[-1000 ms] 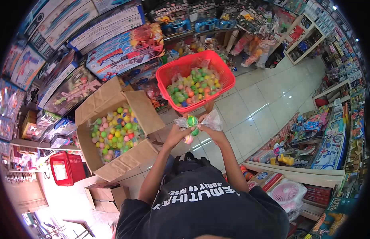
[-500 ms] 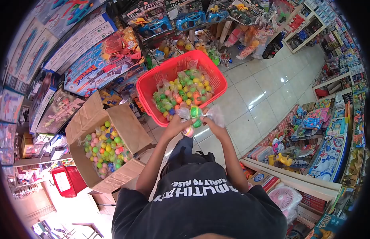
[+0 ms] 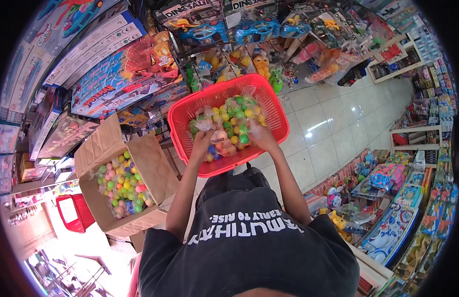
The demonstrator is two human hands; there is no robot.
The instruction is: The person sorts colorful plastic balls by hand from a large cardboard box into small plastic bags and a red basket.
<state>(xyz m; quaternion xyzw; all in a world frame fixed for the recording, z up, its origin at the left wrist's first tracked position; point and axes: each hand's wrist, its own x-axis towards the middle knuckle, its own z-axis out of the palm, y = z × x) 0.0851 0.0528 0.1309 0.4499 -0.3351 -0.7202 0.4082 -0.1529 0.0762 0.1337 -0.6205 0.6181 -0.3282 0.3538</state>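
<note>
Balls [image 3: 219, 137] now over basket [image 3: 280, 117], between grips [image 3: 202, 143]

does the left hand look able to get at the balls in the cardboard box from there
Probably yes: the cardboard box stands open beside the red basket, its balls exposed. The left hand would likely have to clear the basket's rim and the raised flap.

Black short-sleeved T-shirt [image 3: 249, 247], white block lettering [image 3: 249, 228]; dark, possibly black, trousers [image 3: 227, 182].

Both forearms reach forward, elbows bent; left hand [image 3: 204, 140] and right hand [image 3: 260, 134] apart, fingers partly curled.
</note>
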